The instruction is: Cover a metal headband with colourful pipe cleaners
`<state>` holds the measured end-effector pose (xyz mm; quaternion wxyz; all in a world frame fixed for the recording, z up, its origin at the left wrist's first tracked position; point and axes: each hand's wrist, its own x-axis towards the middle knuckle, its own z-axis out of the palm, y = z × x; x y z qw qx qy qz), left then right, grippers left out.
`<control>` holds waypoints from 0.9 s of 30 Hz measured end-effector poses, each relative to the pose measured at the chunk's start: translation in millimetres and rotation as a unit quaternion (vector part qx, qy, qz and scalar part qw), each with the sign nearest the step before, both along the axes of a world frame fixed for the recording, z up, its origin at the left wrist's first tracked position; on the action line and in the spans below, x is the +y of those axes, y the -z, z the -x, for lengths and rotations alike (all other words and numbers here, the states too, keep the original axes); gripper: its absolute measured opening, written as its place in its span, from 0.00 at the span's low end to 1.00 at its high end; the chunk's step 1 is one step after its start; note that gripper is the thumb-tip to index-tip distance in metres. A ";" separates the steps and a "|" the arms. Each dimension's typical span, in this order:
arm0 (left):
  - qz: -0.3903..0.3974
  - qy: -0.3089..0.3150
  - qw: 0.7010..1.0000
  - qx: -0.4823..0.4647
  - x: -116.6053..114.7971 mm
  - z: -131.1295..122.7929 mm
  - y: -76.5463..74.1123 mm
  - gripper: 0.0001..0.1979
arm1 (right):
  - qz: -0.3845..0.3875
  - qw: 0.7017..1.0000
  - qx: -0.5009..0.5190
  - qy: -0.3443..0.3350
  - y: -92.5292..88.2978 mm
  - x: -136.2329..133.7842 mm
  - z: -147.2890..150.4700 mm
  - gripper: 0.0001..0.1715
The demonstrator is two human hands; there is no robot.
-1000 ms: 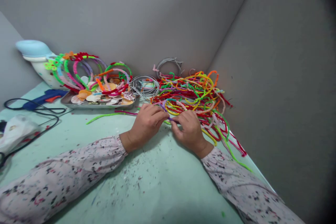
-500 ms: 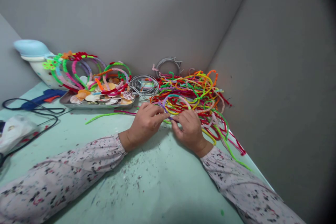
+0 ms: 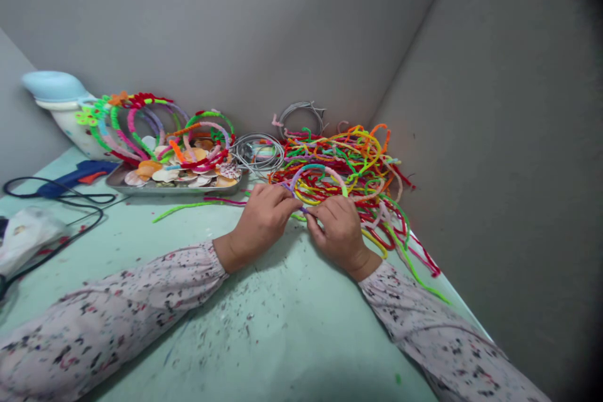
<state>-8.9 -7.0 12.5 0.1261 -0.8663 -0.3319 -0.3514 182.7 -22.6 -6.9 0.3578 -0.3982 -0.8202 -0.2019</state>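
Note:
Between my hands is a hoop wrapped in pipe cleaner [image 3: 316,167], its upper arc showing purple, teal, pink and green. My left hand [image 3: 264,217] pinches the purple lower-left part with thumb and forefinger. Close by on the right, my right hand [image 3: 340,229] is closed on the same hoop, fingertips at the purple section. The fingers hide the hoop's lower part. Just behind lies a tangled heap of coloured pipe cleaners [image 3: 362,157]. A bright green pipe cleaner [image 3: 181,207] reaches out left of my left hand.
A metal tray [image 3: 174,189] holds seashells [image 3: 166,174] and finished-looking wrapped hoops [image 3: 136,119]. Coils of grey wire [image 3: 259,154] stand beside it. At left are a blue glue gun [image 3: 78,177], its black cord [image 3: 101,217], a white plastic bag [image 3: 32,232] and a light-blue-lidded container [image 3: 59,91].
The hoop's arc has risen slightly and tipped a little, with more of its green end showing by my right hand. Both hands stay almost in place, still pinching.

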 end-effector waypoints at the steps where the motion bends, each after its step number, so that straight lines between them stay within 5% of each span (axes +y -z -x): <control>1: 0.002 -0.005 1.000 0.006 0.0 -0.4 0.2 0.08 | 0.000 1.000 -0.001 0.000 0.3 0.0 -0.1 0.07; 27: 0.034 -0.038 0.997 0.064 0.7 -1.4 0.3 0.07 | 0.010 0.999 -0.030 0.006 2.1 0.3 0.2 0.08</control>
